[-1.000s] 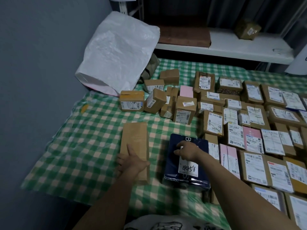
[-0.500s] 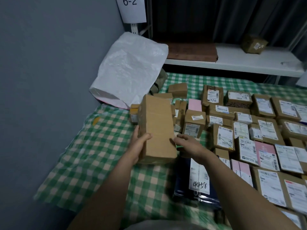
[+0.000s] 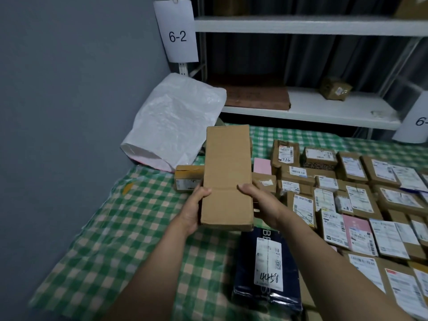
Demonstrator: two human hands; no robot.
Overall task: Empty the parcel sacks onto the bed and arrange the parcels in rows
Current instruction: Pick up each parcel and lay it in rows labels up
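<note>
A long plain cardboard box (image 3: 228,172) is held up above the green checked bed (image 3: 111,239), its unlabelled face toward me. My left hand (image 3: 196,207) grips its lower left edge and my right hand (image 3: 259,202) grips its lower right edge, thumbs on the front. Below it lies a dark blue plastic parcel (image 3: 266,272) with a white label marked 4458. Several labelled cardboard parcels (image 3: 356,200) lie in rows on the right of the bed. A white parcel sack (image 3: 173,121) lies flat at the bed's far left corner.
A grey wall (image 3: 69,112) runs along the left of the bed. White shelves (image 3: 312,107) stand behind it, with a brown parcel (image 3: 334,88) and paper tags, one reading 6-2 (image 3: 177,31). A loose cluster of small boxes (image 3: 188,179) sits behind the held box.
My left hand lifted the long box off the bed. My right hand left the blue parcel and took hold of the box's right edge. The box now stands higher and more upright.
</note>
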